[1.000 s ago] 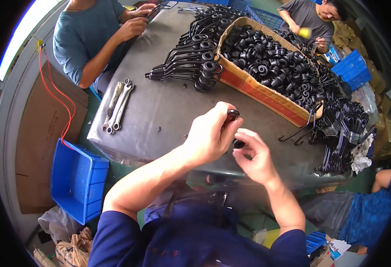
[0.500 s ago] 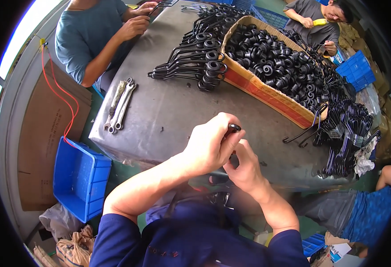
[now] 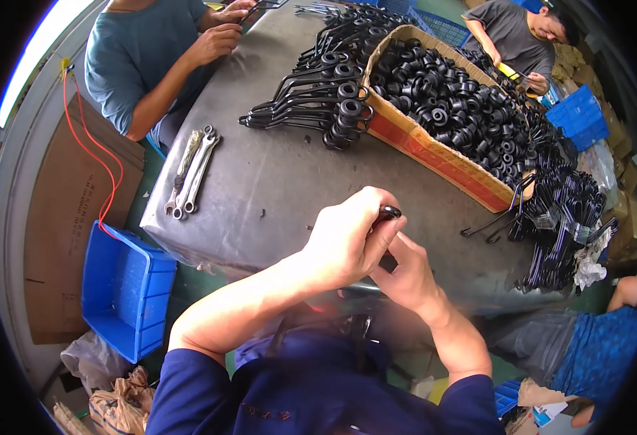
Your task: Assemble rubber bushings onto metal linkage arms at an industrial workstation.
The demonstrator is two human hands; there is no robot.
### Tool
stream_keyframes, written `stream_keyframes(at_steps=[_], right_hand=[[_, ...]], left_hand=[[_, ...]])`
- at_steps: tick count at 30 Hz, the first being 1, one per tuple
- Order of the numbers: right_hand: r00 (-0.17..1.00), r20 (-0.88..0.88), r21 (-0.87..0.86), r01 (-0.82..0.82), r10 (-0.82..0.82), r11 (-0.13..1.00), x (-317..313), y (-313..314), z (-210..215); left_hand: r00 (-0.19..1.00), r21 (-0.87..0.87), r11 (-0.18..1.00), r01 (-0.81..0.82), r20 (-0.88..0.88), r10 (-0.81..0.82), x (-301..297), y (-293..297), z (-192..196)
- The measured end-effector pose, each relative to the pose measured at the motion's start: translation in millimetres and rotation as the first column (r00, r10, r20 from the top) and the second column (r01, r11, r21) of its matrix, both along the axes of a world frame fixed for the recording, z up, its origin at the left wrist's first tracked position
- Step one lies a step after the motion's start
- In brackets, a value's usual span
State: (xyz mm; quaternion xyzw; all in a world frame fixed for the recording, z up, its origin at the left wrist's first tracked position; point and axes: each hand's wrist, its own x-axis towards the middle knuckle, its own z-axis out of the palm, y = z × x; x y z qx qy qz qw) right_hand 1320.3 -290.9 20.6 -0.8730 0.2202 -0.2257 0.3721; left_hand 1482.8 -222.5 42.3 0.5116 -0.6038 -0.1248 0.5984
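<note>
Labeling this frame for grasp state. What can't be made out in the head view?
- Small black part: mostly hidden inside the left hand; shape unclear.
- Right hand: fingertips tucked behind the left hand; contact unclear.
- Cardboard box: single black rings too small to separate.
- Black hooks: tangled, bent near the rim.

Grey table (image 3: 275, 181): wrenches (image 3: 191, 174), perhaps brackets (image 3: 318, 98).

Left hand (image 3: 347, 239) fisted above right hand (image 3: 402, 272), fingers curled, forearms converging from below
</note>
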Motion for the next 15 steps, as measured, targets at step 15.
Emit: stream_keyframes(at_steps=[15], right_hand=[[0.883,0.416,-0.056,0.262,-0.216,0.964,6.5,-16.8,71.6]], left_hand=[[0.995,0.057,0.994,-0.092,-0.027,0.094,-5.7,4.0,6.7]])
